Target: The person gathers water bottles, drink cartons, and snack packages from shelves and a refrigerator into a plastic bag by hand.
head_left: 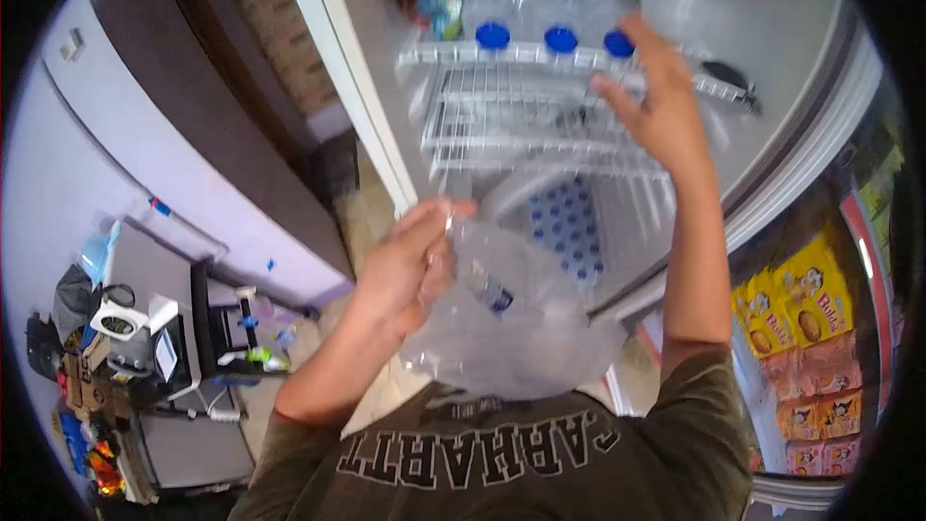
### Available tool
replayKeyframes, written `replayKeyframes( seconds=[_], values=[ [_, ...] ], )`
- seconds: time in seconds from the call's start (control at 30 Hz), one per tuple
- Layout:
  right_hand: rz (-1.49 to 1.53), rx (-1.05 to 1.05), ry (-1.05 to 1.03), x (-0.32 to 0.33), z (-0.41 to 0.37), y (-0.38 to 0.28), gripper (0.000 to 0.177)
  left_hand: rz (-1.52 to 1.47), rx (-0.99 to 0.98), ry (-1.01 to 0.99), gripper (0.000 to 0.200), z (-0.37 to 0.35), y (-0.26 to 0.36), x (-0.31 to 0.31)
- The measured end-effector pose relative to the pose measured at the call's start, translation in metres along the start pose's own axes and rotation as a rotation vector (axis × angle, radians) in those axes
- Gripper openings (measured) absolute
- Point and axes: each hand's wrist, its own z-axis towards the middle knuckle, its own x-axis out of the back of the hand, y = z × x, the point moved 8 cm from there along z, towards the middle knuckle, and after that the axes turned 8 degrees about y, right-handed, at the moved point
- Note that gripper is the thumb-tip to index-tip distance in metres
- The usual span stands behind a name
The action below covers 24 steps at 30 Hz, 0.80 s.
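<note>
Left hand [410,265]: I see it clenched on a crumpled clear plastic wrap [526,333], held before the chest, below the shelves.
Right hand [656,106]: raised to the wire shelf [502,130], fingers spread and released, just beside the rightmost bottle.
Bottles [559,24]: three, blue-capped, in a row on that shelf.
Snack packets [805,299]: stacked at right.

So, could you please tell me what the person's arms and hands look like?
Both forearms are bare, and the left hand and right hand wear no gloves or watch. Short olive-green sleeves belong to a T-shirt with pale block lettering across the chest.
</note>
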Motion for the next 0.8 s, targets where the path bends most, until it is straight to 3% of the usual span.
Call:
replayKeyframes(
  seconds=[0.03, 0.1, 0.17, 0.2, 0.27, 0.3, 0.33, 0.37, 0.4, 0.47, 0.5, 0.67, 0.8],
  values=[
    [-0.11, 0.129, 0.087, 0.012, -0.005, -0.019, 0.036, -0.002, 0.054, 0.035, 0.026, 0.001, -0.004, 0.002],
    [0.278, -0.174, -0.005, 0.036, -0.029, -0.043, 0.029, -0.001, -0.015, -0.025, 0.026, 0.007, 0.002, -0.005],
    [1.176, -0.486, -0.435, 0.018, -0.096, -0.088, 0.022, -0.003, 0.021, -0.036, 0.026, 0.009, -0.005, -0.007],
    [1.092, -0.407, -0.746, 0.01, -0.113, -0.122, 0.022, 0.01, 0.032, -0.066, 0.026, 0.011, -0.006, -0.011],
    [0.81, -0.337, -1.0, -0.028, -0.169, -0.148, 0.025, -0.012, 0.032, -0.114, 0.027, 0.014, -0.013, -0.017],
    [0.805, -0.345, -0.993, -0.03, -0.237, -0.122, 0.025, 0.009, 0.055, -0.128, 0.027, 0.014, -0.018, -0.02],
    [0.69, -0.364, -0.804, -0.029, -0.295, -0.114, 0.027, 0.028, 0.078, -0.142, 0.026, 0.012, -0.024, -0.024],
    [0.571, -0.377, -0.619, -0.066, -0.328, -0.112, 0.028, 0.065, 0.086, -0.191, 0.025, 0.008, -0.028, -0.029],
    [0.451, -0.381, -0.433, -0.188, -0.309, -0.158, 0.03, 0.065, 0.085, -0.202, 0.025, 0.006, -0.031, -0.031],
    [0.209, -0.361, -0.049, -0.226, -0.386, -0.152, 0.034, 0.033, 0.086, -0.197, 0.026, 0.007, -0.038, -0.034],
    [0.201, -0.348, -0.031, -0.228, -0.371, -0.145, 0.034, 0.145, 0.091, -0.074, 0.025, 0.009, -0.041, -0.026],
    [0.324, -0.352, -0.295, -0.2, -0.352, -0.141, 0.034, 0.079, 0.083, -0.164, 0.023, 0.004, -0.042, -0.024],
    [0.421, -0.352, -0.549, -0.216, -0.314, -0.157, 0.034, 0.054, 0.021, -0.1, 0.024, 0.012, -0.024, 0.002]
  ],
)
